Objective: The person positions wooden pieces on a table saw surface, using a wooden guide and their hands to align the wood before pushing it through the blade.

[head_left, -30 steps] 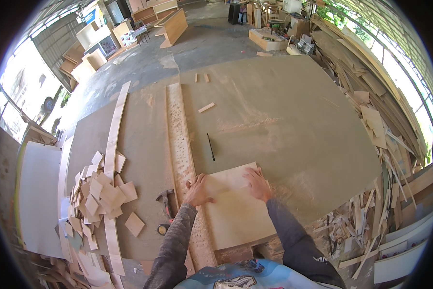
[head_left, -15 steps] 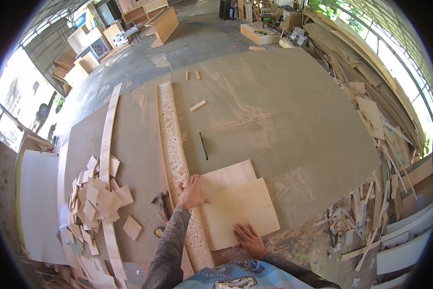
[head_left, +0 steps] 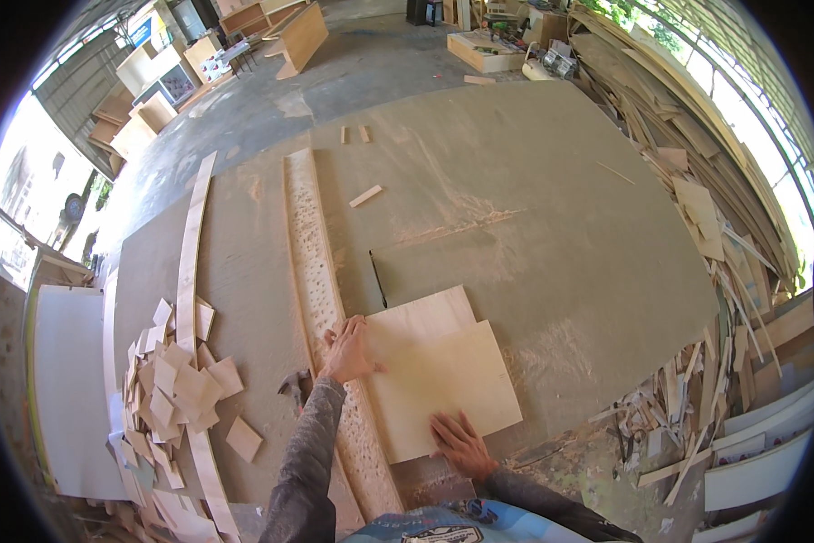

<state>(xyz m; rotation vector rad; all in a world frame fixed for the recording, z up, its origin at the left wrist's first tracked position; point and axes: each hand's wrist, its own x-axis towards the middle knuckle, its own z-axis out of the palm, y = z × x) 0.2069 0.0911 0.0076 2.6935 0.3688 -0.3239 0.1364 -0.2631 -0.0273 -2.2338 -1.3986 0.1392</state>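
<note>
Two pale plywood panels lie flat and overlap on a large board. The upper panel [head_left: 457, 371] is nearer me, and part of the lower panel [head_left: 425, 308] shows beyond it. My right hand [head_left: 461, 445] rests flat with spread fingers on the upper panel's near edge. At the panels' left edge, my left hand [head_left: 345, 353] has its thumb over the panel and its fingers reaching across a long strip with many pits [head_left: 309, 226]. A thin black pencil-like stick [head_left: 378, 279] lies by the lower panel's far corner. Left of my forearm is a hammer [head_left: 291, 386], partly hidden.
Many small wooden squares [head_left: 185, 385] are heaped at left over a long narrow strip [head_left: 187, 281]. Small wood blocks [head_left: 365, 195] lie farther off on the board [head_left: 570, 226]. Offcuts [head_left: 688, 380] and stacked planks [head_left: 697, 154] line the right side.
Both panels have slid a little away from me along the pitted strip, closer to the black stick. My hands have moved with them. The view has shifted slightly.
</note>
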